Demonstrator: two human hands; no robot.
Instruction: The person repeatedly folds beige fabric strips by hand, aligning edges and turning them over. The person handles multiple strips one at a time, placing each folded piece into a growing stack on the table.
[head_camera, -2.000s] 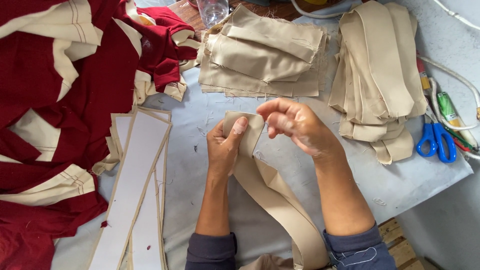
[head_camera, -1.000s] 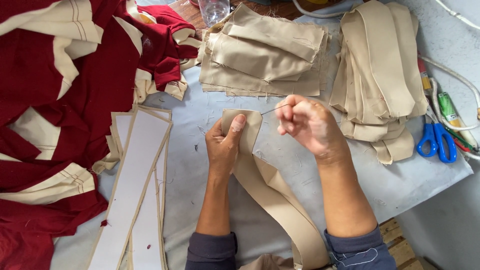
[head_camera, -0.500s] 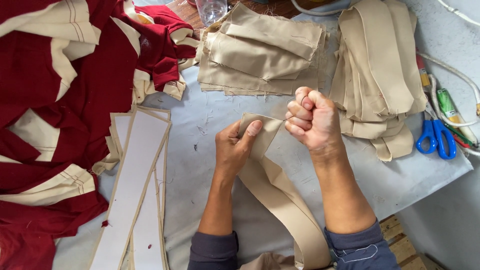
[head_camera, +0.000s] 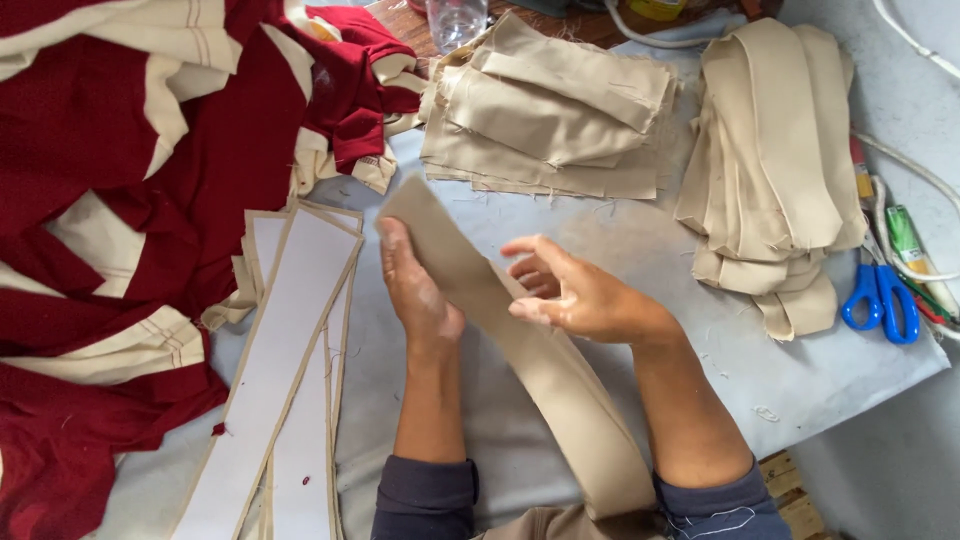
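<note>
Over the grey table (head_camera: 640, 250), seen from the head camera, a long beige fabric strip (head_camera: 540, 370) runs from the person's lap up toward the far side. Left hand (head_camera: 415, 285) lies along the strip's left edge, fingers straight and pressed flat against it. Right hand (head_camera: 575, 295) rests on the strip's right side — fingers loosely spread, gripping nothing. Red and cream garments (head_camera: 130, 200) are heaped at left, with white-faced strips (head_camera: 285, 370) just beside them. Two stacks of beige pieces (head_camera: 550, 110) lie beyond — blue-handled scissors (head_camera: 880, 305) sit at right.
</note>
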